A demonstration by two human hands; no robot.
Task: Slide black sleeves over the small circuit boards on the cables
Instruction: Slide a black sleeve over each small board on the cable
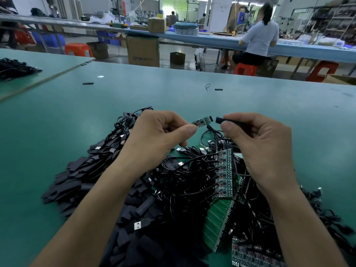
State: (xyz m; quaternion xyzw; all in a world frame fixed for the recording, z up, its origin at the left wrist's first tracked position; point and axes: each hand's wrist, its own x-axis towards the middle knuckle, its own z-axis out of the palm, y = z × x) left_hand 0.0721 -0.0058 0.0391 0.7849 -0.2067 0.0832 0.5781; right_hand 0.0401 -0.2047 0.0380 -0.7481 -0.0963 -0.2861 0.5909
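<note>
**Head view.** At centre frame the left hand (154, 132) pinches a board (201, 121) between thumb and forefinger at its wired end, the other fingers curled beneath. The board points right, tilted slightly up. Just right of it the right hand (256, 139) pinches a sleeve (221, 120) between thumb and forefinger, its open end facing the board's free end. Board and sleeve are near each other but apart, both held above the table (57, 122).

Below the hands, a heap of cables (179, 174) with USB plugs fills the lower middle of the frame. Spare sleeves (73, 176) spread in a pile to the lower left. Green panels (224, 174) of joined boards lie among the cables under the right wrist. Stray sleeves (88, 83) lie further up the table, one at mid-left and one above the hands.

In the upper frame, across the aisle, a large box (143, 51) stands on the floor; what it holds cannot be seen. A small box (177, 58) sits to its right, its inside too dark to read. A carton (157, 25) rests on the far bench (212, 38). Blue bins (51, 39) sit under that bench at upper left, contents hidden. At upper right a person (260, 35) sits on an orange stool (245, 69).
</note>
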